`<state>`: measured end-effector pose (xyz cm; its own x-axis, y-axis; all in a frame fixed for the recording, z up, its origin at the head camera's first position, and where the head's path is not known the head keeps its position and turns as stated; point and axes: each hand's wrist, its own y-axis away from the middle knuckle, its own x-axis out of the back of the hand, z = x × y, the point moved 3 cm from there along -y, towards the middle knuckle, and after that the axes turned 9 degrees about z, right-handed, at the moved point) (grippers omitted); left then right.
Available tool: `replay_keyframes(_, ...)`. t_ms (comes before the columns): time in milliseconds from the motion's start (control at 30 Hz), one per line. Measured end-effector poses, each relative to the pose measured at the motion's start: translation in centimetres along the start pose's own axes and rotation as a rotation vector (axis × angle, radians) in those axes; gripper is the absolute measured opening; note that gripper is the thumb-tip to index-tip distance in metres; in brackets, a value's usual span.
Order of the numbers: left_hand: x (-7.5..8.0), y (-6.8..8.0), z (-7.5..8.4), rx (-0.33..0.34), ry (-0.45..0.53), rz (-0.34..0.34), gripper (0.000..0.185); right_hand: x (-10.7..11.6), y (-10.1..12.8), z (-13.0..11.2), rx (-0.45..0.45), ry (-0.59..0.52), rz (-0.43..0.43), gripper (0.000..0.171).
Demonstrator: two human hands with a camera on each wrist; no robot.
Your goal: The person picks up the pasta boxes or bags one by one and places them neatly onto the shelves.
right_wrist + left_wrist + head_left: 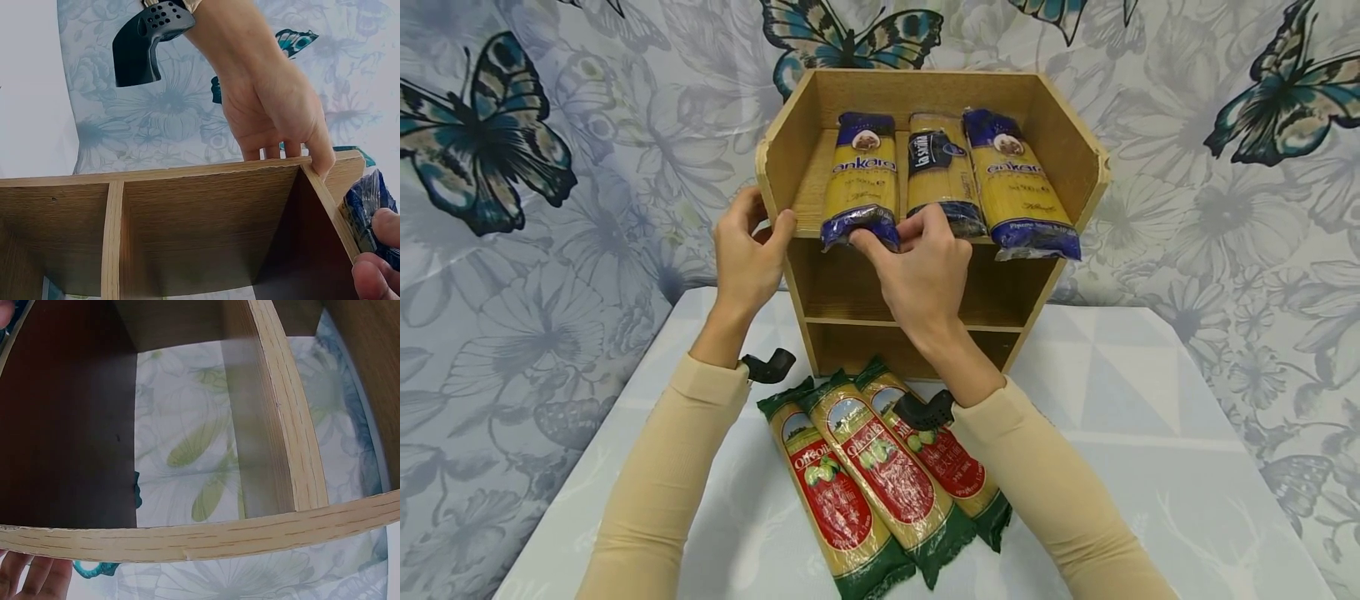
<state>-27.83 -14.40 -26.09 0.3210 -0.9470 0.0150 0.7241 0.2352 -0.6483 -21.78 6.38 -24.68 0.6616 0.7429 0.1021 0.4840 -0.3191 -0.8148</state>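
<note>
Right hand (921,267) pinches the leftmost blue-and-yellow spaghetti packet (859,179) on the wooden shelf unit (1078,158) at frame centre; left hand (747,250) grips its side, seemingly mid-placement.

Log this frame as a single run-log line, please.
left hand: grips shelf unit side edge | right hand: pinches leftmost blue pasta pack on top shelf | table: three green packs

I wear snug cream-beige sleeves on both arms, smooth and plain, ending at the wrists. Both my left hand (747,254) and my right hand (925,271) are bare, with no rings or gloves. A small black camera mount (922,410) with a perforated casing is strapped at each wrist, mounted at six o'clock below each hand.
</note>
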Motion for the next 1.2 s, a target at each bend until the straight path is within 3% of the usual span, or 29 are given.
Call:
replay_keyframes(500,-0.1,0.0,0.1,0.023,-0.007,-0.012,0.031,1.5,1.1,-0.4,-0.025,-0.051,-0.093,0.029)
replay_keyframes(933,0.0,-0.1,-0.1,0.023,-0.014,-0.012,0.031,4.2,2.1,-0.9,-0.050,-0.106,-0.160,0.033)
replay_keyframes(1200,0.0,0.0,0.0,0.024,-0.009,-0.015,0.031,6.4,3.1,-0.2,-0.155,-0.188,-0.236,0.034)
